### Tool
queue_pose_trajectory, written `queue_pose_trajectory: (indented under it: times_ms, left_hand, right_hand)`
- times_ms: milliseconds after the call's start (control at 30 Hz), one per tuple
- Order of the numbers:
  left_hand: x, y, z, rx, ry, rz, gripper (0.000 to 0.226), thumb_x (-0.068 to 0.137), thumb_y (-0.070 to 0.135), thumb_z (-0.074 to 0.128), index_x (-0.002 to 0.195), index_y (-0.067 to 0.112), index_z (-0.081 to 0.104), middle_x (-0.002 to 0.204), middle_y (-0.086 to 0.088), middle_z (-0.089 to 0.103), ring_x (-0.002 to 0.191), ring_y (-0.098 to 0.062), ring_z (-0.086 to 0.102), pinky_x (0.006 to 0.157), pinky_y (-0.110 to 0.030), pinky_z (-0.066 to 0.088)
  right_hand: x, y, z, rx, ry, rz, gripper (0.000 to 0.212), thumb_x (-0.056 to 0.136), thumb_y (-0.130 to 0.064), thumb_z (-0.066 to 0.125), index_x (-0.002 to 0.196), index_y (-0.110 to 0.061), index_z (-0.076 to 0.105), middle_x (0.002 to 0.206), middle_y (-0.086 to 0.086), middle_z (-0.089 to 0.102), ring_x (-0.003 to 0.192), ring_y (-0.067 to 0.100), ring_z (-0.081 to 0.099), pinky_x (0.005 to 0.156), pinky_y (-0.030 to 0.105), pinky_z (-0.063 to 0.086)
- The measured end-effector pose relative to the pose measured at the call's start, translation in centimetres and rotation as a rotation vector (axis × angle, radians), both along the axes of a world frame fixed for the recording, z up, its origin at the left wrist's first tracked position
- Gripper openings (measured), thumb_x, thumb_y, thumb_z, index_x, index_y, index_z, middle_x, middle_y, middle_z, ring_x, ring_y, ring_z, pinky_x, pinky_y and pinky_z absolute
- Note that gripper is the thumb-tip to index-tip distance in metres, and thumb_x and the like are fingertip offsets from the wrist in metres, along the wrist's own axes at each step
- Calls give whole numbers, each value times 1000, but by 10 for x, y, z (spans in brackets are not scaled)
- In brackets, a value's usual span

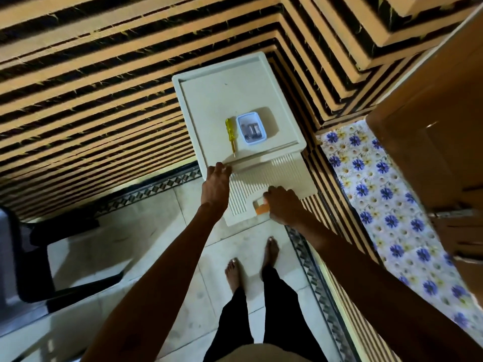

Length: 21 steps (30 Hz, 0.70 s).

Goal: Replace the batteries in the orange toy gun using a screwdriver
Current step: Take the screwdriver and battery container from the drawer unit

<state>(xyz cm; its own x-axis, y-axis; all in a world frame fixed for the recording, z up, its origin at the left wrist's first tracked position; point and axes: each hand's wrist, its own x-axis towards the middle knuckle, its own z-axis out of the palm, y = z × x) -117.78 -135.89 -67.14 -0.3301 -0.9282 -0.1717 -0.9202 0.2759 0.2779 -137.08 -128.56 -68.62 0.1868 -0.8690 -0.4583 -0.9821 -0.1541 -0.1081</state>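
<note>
Bare feet point(234, 273) on tiled floor point(162, 244), person standing over a white plastic cabinet point(261, 176) with a ribbed front.

Left hand point(215, 182): fingers hooked over the front rim of the cabinet's top surface point(222, 95), near its left corner.

Right hand point(283, 205): lower down on the cabinet front, right side, fingers curled over an orange item point(262, 209) with a white part. Most of it is hidden by the hand, so I can't confirm it's the toy gun. No other orange thing in view.

On the surface, near the front edge: yellow-handled screwdriver point(230, 133), tip pointing toward the person, untouched. Just beside it on the right, not touching, is a small blue-rimmed container point(254, 142) holding batteries point(251, 130); count unclear.

Behind and around the cabinet: tan-and-black striped wall point(91, 100). Floral blue-and-white cloth point(379, 178) to the right, dark chair point(31, 257) at far left.
</note>
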Motion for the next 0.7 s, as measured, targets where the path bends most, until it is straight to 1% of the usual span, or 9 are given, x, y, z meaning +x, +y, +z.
queue_pose_trajectory:
  times_ms: [100, 167, 267, 333, 433, 500, 567, 633, 700]
  left_hand:
    - [1, 4, -3, -1, 6, -15, 53, 89, -7, 53, 139, 11, 48, 138, -10, 44, 123, -29, 43, 82, -44, 59]
    - [4, 5, -10, -17, 19, -4, 57, 89, -6, 52, 143, 13, 46, 140, -9, 43, 125, -29, 41, 82, -45, 59]
    - [9, 9, -19, -26, 31, -7, 67, 88, -3, 58, 149, 16, 38, 147, -8, 39, 132, -30, 37, 88, -45, 58]
    - [10, 13, -23, -34, 50, -10, 67, 89, 3, 62, 150, 16, 36, 148, -8, 39, 135, -29, 35, 90, -46, 58]
    - [8, 14, -25, -77, 79, 0, 65, 90, 15, 67, 149, 15, 39, 146, -8, 42, 135, -29, 35, 92, -46, 57]
    - [8, 16, -32, -118, 47, 4, 70, 88, 26, 71, 149, 14, 38, 147, -10, 42, 135, -31, 37, 103, -47, 50]
    - [9, 20, -43, -178, -18, -37, 85, 83, 35, 74, 152, 11, 31, 150, -15, 38, 136, -37, 36, 114, -49, 37]
    - [10, 23, -62, -265, -55, -70, 98, 78, 38, 78, 155, 8, 25, 152, -18, 35, 139, -40, 32, 119, -51, 29]
    - [11, 24, -78, -388, -61, -73, 102, 75, 35, 82, 155, 6, 26, 152, -18, 34, 140, -40, 31, 121, -52, 24]
  right_hand:
    - [-3, 29, -1, -36, 37, -73, 48, 76, -12, 69, 121, -11, 55, 120, 9, 54, 113, 32, 54, 81, 42, 47]
    - [-4, 43, -4, -27, 43, -104, 39, 75, -11, 69, 113, -11, 59, 111, 8, 57, 105, 31, 57, 78, 41, 48]
    - [-4, 61, -16, 132, -63, -119, 35, 84, -7, 61, 119, -10, 57, 121, 8, 54, 114, 30, 53, 86, 42, 49]
    - [-3, 75, -27, 124, -82, -138, 43, 82, -6, 63, 124, -10, 53, 127, 8, 49, 120, 30, 49, 85, 42, 50]
    - [4, 80, -45, 97, -13, -121, 53, 80, -9, 66, 129, -11, 48, 135, 10, 44, 125, 32, 46, 85, 44, 52]
    - [6, 72, -61, 119, 20, -87, 56, 81, -9, 66, 133, -11, 46, 141, 11, 41, 128, 32, 45, 86, 45, 51]
    - [4, 61, -81, 114, 29, -40, 60, 83, -10, 66, 138, -11, 43, 145, 11, 39, 131, 32, 43, 86, 44, 48]
    - [2, 48, -104, 61, 26, -17, 63, 81, -11, 66, 139, -12, 42, 144, 10, 40, 132, 33, 43, 87, 43, 47]
    - [2, 33, -126, 13, 30, -18, 70, 80, -12, 68, 143, -13, 38, 147, 10, 38, 135, 33, 40, 96, 45, 44]
